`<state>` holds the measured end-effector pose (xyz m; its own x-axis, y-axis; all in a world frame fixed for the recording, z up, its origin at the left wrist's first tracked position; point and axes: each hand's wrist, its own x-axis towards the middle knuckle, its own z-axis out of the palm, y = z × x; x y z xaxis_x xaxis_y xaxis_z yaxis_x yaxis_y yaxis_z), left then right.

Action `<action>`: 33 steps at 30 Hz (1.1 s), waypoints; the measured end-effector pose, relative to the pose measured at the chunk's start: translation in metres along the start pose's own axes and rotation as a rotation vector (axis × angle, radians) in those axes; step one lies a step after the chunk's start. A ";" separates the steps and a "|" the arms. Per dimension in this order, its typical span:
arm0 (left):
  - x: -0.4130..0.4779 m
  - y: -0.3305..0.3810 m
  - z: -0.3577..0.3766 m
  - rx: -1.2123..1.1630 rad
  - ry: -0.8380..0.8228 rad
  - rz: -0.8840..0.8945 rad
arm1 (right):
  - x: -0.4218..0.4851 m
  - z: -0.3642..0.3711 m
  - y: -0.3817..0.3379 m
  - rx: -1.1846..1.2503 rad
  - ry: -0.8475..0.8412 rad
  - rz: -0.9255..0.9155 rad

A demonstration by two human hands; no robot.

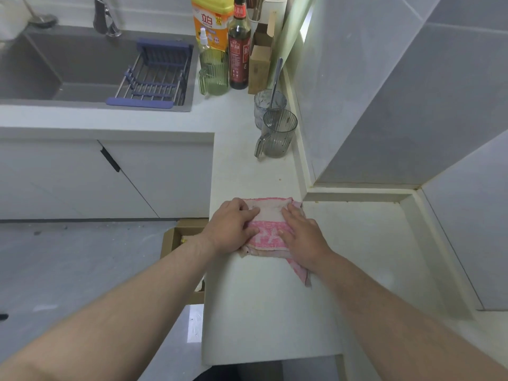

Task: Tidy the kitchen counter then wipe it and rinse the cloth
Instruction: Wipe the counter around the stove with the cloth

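Cloth (270,217): pink and white towelling, folded flat on the white counter (261,312), under both hands, close to the counter's front edge; one pink corner trails out below the right wrist.
Left fingers (251,213): slightly bent and close together, tips pressing the cloth's left part; the thumb lies lower down on the pink band.
Right fingers (290,215): straight and nearly side by side, lying flat on the cloth's right part.
Left hand (233,226): palm down over the cloth's left edge; whether it nips a fold I cannot tell.
Right hand (302,237): palm down, covering the cloth's right edge.
Grey ribbed mug (277,133): upright and see-through, farther along the counter near the wall, well apart from the cloth.
Clear glass (268,103): just behind the grey mug, holding a spoon (276,78) that leans out towards the wall.
Green ribbed mug (214,72): upright by the sink's corner; a small spray bottle (203,37) rises at its far rim, in it or behind it I cannot tell.
Bottles: a dark sauce bottle (239,50) beside the green mug, a yellow detergent bottle (211,20) behind.
Sink (68,67): grey, with a blue drain rack (156,75) set in its right end.
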<state>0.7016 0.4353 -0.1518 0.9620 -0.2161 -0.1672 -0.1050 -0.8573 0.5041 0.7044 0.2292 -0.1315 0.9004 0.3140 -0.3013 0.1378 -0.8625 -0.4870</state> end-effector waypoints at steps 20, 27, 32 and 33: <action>-0.137 0.052 0.056 0.002 0.016 0.026 | -0.151 0.043 0.015 -0.003 -0.090 0.025; -0.165 0.069 0.059 0.054 -0.007 -0.013 | -0.182 0.054 0.007 -0.022 -0.073 0.034; -0.190 0.077 0.055 0.103 -0.057 -0.064 | -0.191 0.058 -0.002 -0.018 -0.083 0.043; -0.194 0.080 0.055 0.074 -0.058 -0.087 | -0.194 0.057 -0.005 0.003 -0.077 0.046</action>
<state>0.4929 0.3832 -0.1255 0.9524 -0.1637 -0.2573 -0.0418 -0.9058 0.4217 0.5054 0.1956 -0.1176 0.8711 0.3043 -0.3856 0.0962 -0.8755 -0.4736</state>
